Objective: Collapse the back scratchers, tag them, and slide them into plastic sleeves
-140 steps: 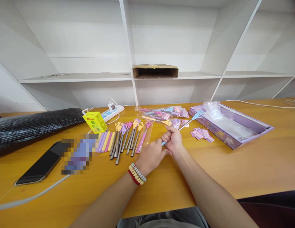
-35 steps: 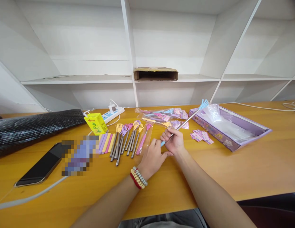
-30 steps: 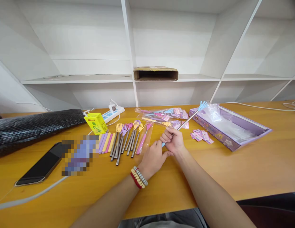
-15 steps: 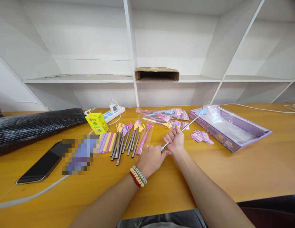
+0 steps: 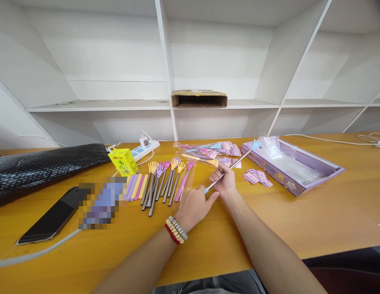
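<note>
A back scratcher (image 5: 245,155) with a metal rod and a light blue hand-shaped head slants up to the right between my hands. My left hand (image 5: 194,207) is closed round its light blue handle end, most of which is hidden in the fist. Curled about the rod just above that is my right hand (image 5: 226,181), palm up. Left of them lie several metal rods with yellow, purple and pink claw heads (image 5: 159,179). Beside those is a row of coloured handles (image 5: 137,187). One pink back scratcher (image 5: 184,181) rests in a clear sleeve.
Bagged back scratchers (image 5: 208,151) lie behind my hands. To the right are pink cards (image 5: 257,177) and an open purple box (image 5: 296,188) holding clear plastic bags. At left are a phone (image 5: 52,216), a yellow drink carton (image 5: 123,162), a power strip (image 5: 145,150) and a black wrapped bundle (image 5: 52,167).
My right hand's fingers have loosened a little on the rod. Both hands still hold the back scratcher in nearly the same place, and the view has shifted slightly.
</note>
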### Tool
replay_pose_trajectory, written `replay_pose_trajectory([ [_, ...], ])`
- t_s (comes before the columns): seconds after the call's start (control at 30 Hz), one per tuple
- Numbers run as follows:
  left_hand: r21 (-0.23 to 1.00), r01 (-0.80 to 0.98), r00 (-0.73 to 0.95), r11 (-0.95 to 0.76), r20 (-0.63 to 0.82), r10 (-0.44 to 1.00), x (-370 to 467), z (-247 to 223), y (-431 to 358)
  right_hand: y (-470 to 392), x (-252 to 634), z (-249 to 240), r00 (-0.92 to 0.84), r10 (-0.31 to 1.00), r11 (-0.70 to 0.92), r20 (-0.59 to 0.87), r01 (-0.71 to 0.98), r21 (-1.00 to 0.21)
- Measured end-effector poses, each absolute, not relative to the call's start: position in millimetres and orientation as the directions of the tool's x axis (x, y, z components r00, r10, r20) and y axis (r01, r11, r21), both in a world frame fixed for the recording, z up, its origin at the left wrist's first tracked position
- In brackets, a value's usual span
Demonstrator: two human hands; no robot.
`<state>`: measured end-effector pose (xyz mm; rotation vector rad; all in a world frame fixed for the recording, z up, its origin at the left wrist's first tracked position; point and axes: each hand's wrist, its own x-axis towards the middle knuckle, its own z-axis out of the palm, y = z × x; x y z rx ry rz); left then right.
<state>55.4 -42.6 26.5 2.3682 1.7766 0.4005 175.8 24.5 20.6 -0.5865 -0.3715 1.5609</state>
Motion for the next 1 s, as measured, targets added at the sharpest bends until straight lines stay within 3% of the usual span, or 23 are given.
replay_pose_trajectory([
  [0.17, 0.346, 0.851, 0.317, -0.395, 0.262, 0.912, 57, 24, -44, 16, 166, 21, -0.147, 0.989, -0.133, -0.022, -0.806, -0.576],
  [0.3, 0.399, 0.79, 0.376, -0.466, 0.286, 0.882, 55, 23, -44, 12, 166, 24, -0.187, 0.981, -0.123, 0.059, -0.82, -0.559],
  [0.73, 0.323, 0.863, 0.356, -0.389, 0.16, 0.921, 50, 18, -35, 14, 162, 26, -0.211, 0.971, -0.239, -0.112, -0.846, -0.478],
  [1.0, 0.311, 0.885, 0.345, -0.346, 0.06, 0.937, 45, 23, -31, 10, 160, 29, -0.119, 0.976, -0.193, -0.183, -0.863, -0.467],
])
